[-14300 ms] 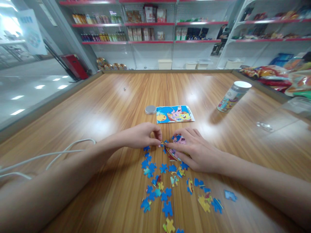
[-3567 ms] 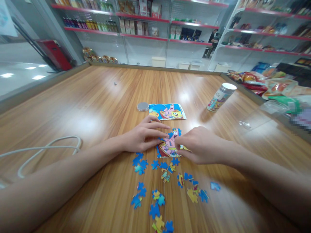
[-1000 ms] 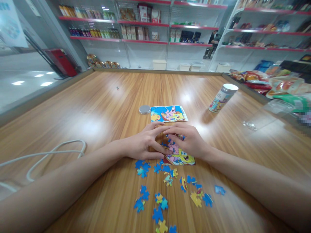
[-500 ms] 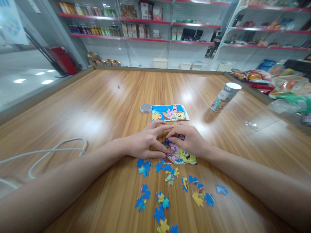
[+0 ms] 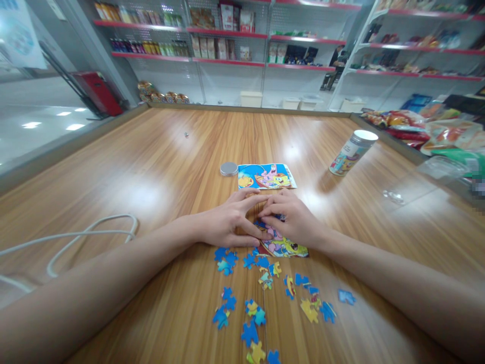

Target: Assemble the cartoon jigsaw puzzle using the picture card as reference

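Observation:
A partly joined cartoon jigsaw (image 5: 285, 247) lies on the wooden table (image 5: 159, 167) in front of me. My left hand (image 5: 227, 222) rests beside its left edge, fingers stretched out, the fingertips meeting my right hand. My right hand (image 5: 293, 217) lies on top of the joined part, fingers curled down and pressing on pieces near its top left. Several loose blue and yellow pieces (image 5: 250, 308) are scattered nearer to me. Whatever sits under the fingertips is hidden.
A printed reference picture (image 5: 266, 176) and a round metal lid (image 5: 229, 169) lie beyond the hands. A lidded tube (image 5: 352, 151) stands at the right. A white cable (image 5: 91, 235) curls at the left. Snack bags (image 5: 413, 124) pile at the right edge; shop shelves stand behind.
Over the last second both hands have stayed together on the top left of the joined part, shifting only slightly. Compared with the oldest frame, the joined part has grown.

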Available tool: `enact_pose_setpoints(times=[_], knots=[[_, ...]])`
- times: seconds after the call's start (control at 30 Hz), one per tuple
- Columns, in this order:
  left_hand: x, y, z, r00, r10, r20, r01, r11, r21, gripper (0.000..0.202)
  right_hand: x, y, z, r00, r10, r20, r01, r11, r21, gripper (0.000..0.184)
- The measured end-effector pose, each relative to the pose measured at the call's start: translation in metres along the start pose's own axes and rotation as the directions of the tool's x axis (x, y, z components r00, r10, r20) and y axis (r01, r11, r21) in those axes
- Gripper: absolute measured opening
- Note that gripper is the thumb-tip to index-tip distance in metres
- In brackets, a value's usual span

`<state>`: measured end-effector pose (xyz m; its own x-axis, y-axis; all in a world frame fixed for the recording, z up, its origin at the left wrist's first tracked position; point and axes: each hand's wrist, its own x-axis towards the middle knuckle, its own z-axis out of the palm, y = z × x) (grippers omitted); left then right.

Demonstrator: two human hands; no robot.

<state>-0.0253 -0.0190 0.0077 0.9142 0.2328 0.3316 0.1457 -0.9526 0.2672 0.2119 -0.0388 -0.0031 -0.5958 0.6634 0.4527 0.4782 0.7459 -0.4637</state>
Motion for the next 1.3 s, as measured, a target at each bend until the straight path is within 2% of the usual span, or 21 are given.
enact_pose_setpoints(times=[0.17,0.3,0.37,0.53,0.77,0.93,1.0,1.07,1.2,1.3], knots=[[0.0,0.001,-0.001,1.0,-0.021,0.017,0.021,1.0,-0.006,0.029,-0.001,0.001,0.0,1.0,-0.004,0.006,0.004,1.0,0.004,0.013],[0.001,0.001,-0.002,1.0,-0.005,0.013,0.006,1.0,-0.018,0.03,-0.001,0.0,-0.005,0.991,-0.077,-0.108,0.076,0.997,-0.017,0.024],[0.0,0.001,-0.002,1.0,-0.01,0.008,0.01,1.0,-0.016,0.029,-0.002,0.001,-0.008,0.984,-0.135,-0.119,0.131,0.99,-0.044,0.029],[0.0,0.001,-0.001,1.0,-0.008,0.019,0.008,1.0,0.005,0.029,-0.007,0.003,-0.013,0.969,-0.246,-0.01,0.245,0.966,-0.085,0.026],[0.0,0.001,-0.001,1.0,-0.019,0.001,0.019,1.0,-0.018,0.028,-0.008,-0.005,-0.013,0.965,-0.256,0.049,0.26,0.961,-0.092,0.017],[0.0,0.003,-0.002,1.0,-0.006,0.002,0.006,1.0,-0.007,0.021,-0.008,-0.014,-0.017,0.959,-0.228,0.171,0.259,0.947,-0.19,0.015],[0.001,0.003,-0.002,1.0,-0.003,0.013,0.003,1.0,0.002,0.021,-0.009,-0.014,-0.017,0.957,-0.221,0.186,0.257,0.946,-0.2,0.015],[0.001,0.003,-0.003,1.0,-0.006,0.017,0.006,1.0,0.002,0.023,-0.011,-0.011,-0.016,0.964,-0.231,0.132,0.251,0.953,-0.167,0.017],[0.0,0.003,-0.003,1.0,-0.006,0.004,0.006,1.0,-0.008,0.029,-0.012,0.002,-0.014,0.978,-0.188,-0.092,0.177,0.977,-0.116,0.039],[0.0,0.002,-0.002,1.0,0.007,0.001,-0.007,1.0,0.001,0.029,-0.013,0.006,-0.015,0.976,-0.18,-0.122,0.166,0.979,-0.117,0.042]])
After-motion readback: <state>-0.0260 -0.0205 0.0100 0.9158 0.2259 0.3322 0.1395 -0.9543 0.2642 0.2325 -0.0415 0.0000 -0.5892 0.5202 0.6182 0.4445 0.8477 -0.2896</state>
